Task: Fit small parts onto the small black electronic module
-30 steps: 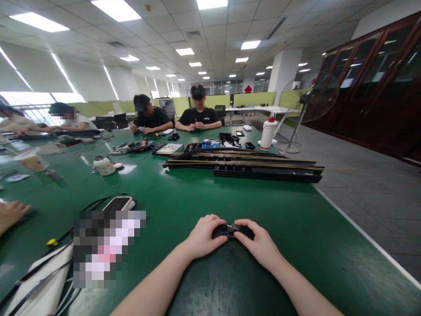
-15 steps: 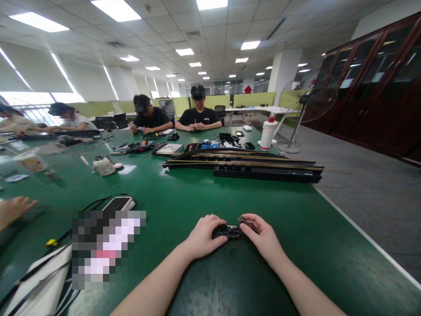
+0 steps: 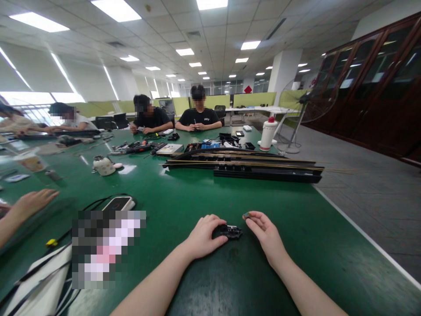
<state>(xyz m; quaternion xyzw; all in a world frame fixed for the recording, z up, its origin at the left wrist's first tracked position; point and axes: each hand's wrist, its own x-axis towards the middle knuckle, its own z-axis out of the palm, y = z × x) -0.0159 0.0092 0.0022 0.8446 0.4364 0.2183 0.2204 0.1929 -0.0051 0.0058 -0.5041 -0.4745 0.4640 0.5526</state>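
Note:
Low over the green table, my left hand grips a small black plastic part between thumb and fingers. The part's right end sticks out of the grasp and shows a pale strip on top. To the right, my right hand pinches a tiny dark piece in its fingertips; its exact kind is too small to make out. A short gap separates this piece from the black part.
Long black rails with thin brass-coloured rods lie across the table ahead. A white bottle stands behind them. At left are a phone-like device with cables, a small patterned jar and another person's hand. Several people sit around the table.
My right hand has drawn slightly right, away from the black part, with the tiny piece in its fingertips. My left hand stays put. The other person's hand at left has reached further in.

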